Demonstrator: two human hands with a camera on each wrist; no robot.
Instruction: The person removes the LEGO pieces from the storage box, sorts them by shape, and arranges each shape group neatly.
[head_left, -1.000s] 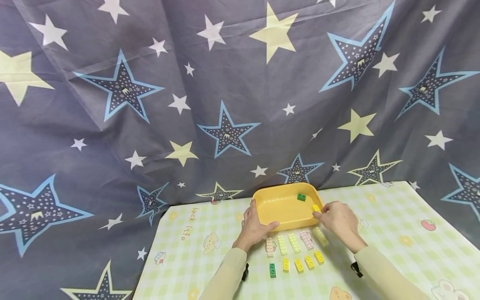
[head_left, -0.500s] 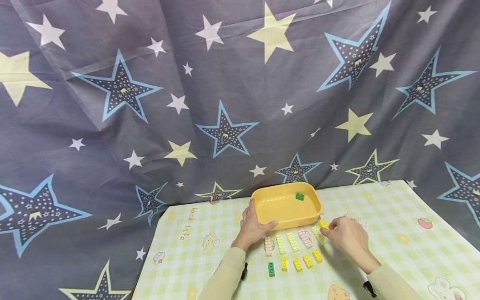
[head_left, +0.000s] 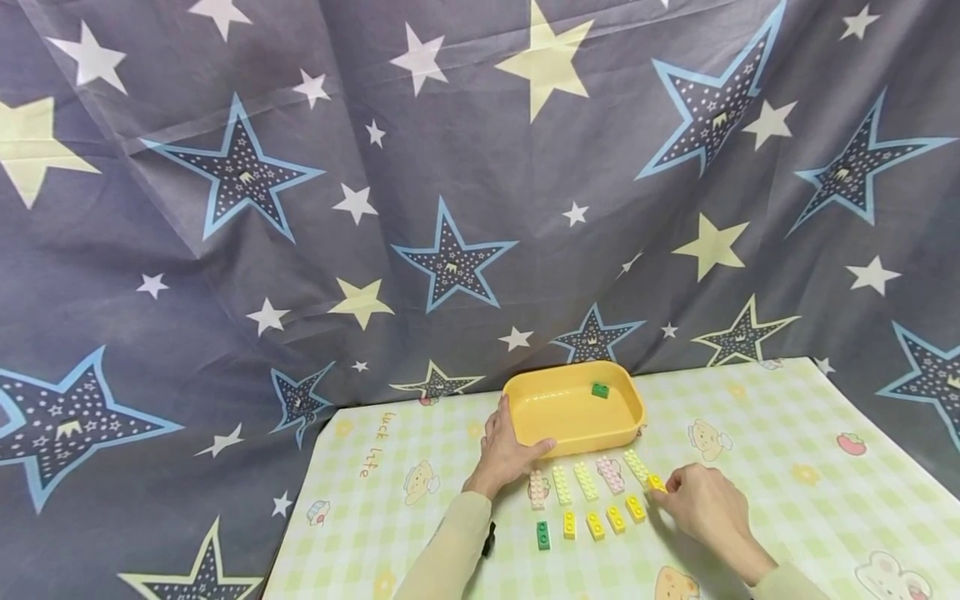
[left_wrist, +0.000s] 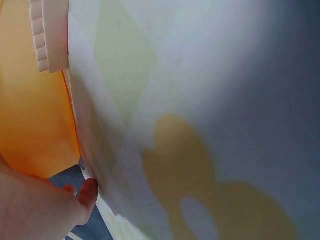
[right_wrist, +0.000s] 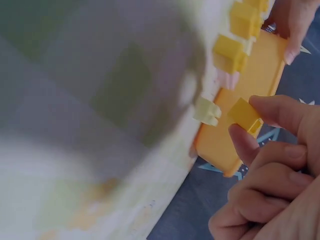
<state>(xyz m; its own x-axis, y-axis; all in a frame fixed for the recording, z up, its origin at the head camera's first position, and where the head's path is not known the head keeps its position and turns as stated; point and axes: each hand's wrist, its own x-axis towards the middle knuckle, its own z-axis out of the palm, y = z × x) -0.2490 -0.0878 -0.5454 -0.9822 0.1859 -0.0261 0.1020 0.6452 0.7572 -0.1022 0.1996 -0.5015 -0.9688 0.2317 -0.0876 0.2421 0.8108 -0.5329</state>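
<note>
My right hand (head_left: 708, 504) pinches a small yellow toy brick (right_wrist: 245, 115) between thumb and forefinger, the other fingers folded in, as the right wrist view shows. In the head view this brick is just over the near end of a pale yellow-green brick (head_left: 636, 465), to the right of the row of yellow bricks. At the near left corner of a yellow tray (head_left: 577, 444), my left hand (head_left: 506, 450) holds on, thumb along the front rim and fingers round the left side. One green brick (head_left: 600, 390) lies inside the tray.
In front of the tray, long pale bricks form a row, among them a pink brick (head_left: 611, 475). Nearer me is a second row of short bricks: a green brick (head_left: 543, 535), then several yellow bricks (head_left: 595, 525). A star-patterned curtain (head_left: 450, 208) hangs behind the checked tablecloth (head_left: 780, 475).
My right hand has lifted the yellow brick out from the tray's right end and carried it toward me, down past the pale row. The left hand stays on the tray.
</note>
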